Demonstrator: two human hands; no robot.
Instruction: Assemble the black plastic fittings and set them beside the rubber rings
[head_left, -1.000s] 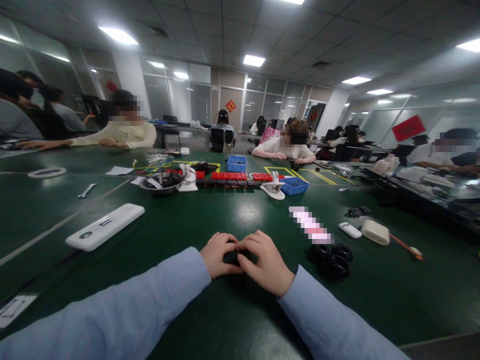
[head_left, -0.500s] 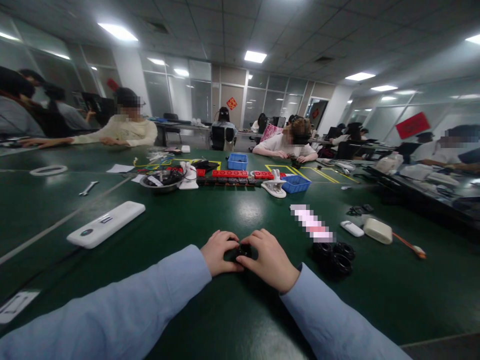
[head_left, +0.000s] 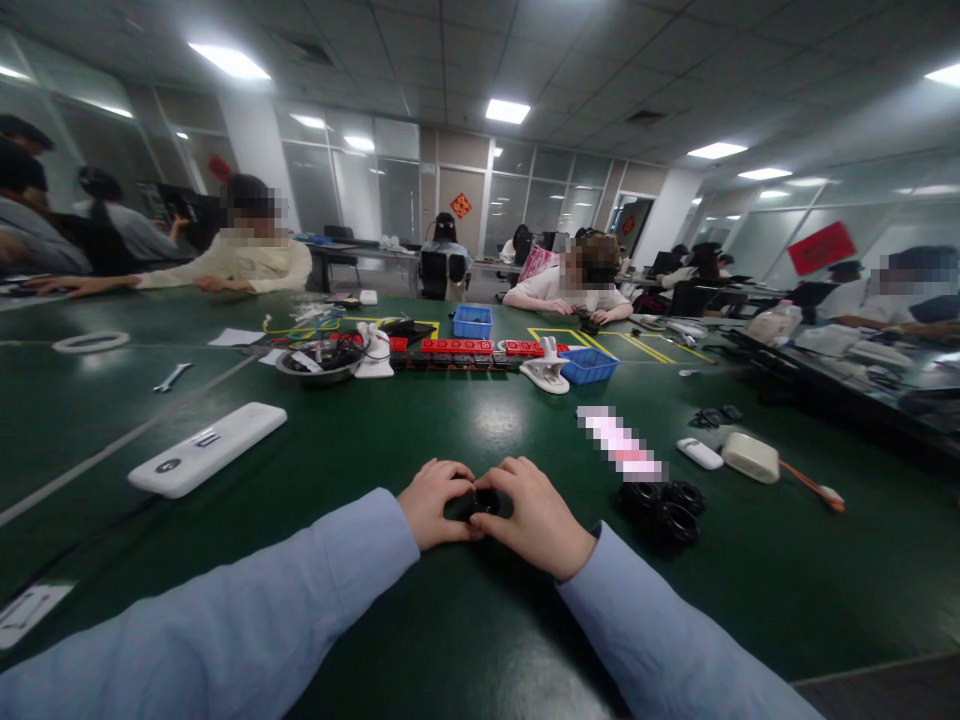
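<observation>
Between both hands, low over the green table (head_left: 420, 620), is a small black round part (head_left: 486, 501), mostly covered by fingers. Its exact kind does not show. My left hand (head_left: 435, 503) curls around its left side, thumb and fingers bent inward. From the other side my right hand (head_left: 536, 520) pinches it between thumb and forefinger. To the right of my right hand lies a cluster of several black ring-shaped pieces (head_left: 678, 522), which look similar in colour. A blurred-out pink and white object (head_left: 621, 443) lies just behind them.
A white power-bank-like device (head_left: 208, 450) lies left, with a wrench (head_left: 173, 377) beyond it. Across the table stand a metal bowl of cables (head_left: 319, 372), a red-and-black strip (head_left: 457, 347), a white clip (head_left: 546, 368) and blue baskets (head_left: 589, 367). A cream case (head_left: 751, 457) sits right. Co-workers sit opposite.
The whole view has shifted slightly. Both hands stay around the black part, with hardly any visible change in their grip.
</observation>
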